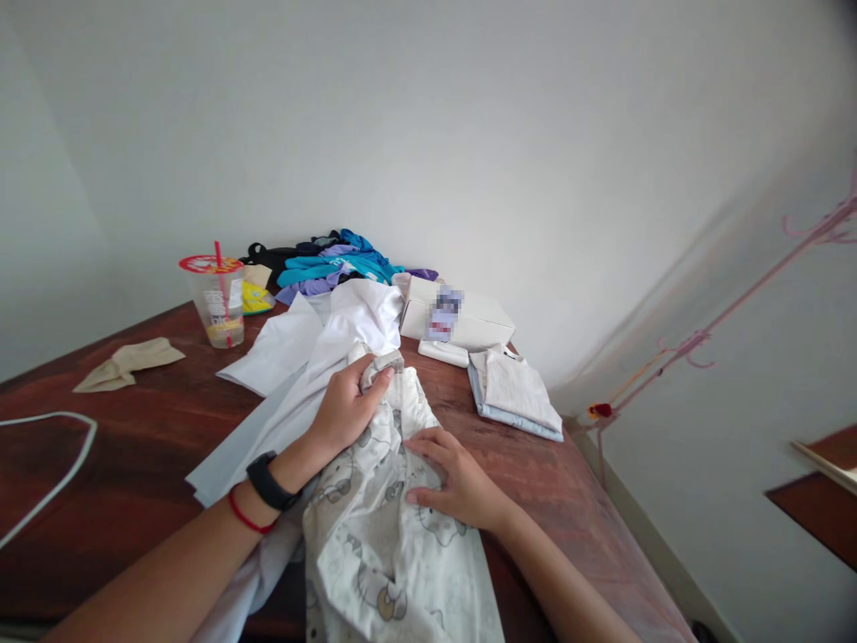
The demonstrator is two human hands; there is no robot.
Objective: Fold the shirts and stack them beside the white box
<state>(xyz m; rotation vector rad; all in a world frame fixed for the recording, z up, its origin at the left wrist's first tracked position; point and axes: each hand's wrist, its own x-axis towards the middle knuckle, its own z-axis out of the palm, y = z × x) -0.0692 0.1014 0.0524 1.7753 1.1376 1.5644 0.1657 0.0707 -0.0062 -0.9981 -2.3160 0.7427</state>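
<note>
A white garment printed with grey cartoon cats lies on the dark wooden table in front of me. My left hand is closed around the garment's grey collar end at the top. It wears a black wristband and a red string. My right hand lies flat on the printed cloth with fingers stretched out, pressing it down. Under and behind the printed garment spreads a plain white shirt.
A folded stack of pale clothes sits to the right, beside a white box. A heap of blue, purple and black clothes lies at the back. A plastic cup with a red straw, a beige cloth and a white cable are at left.
</note>
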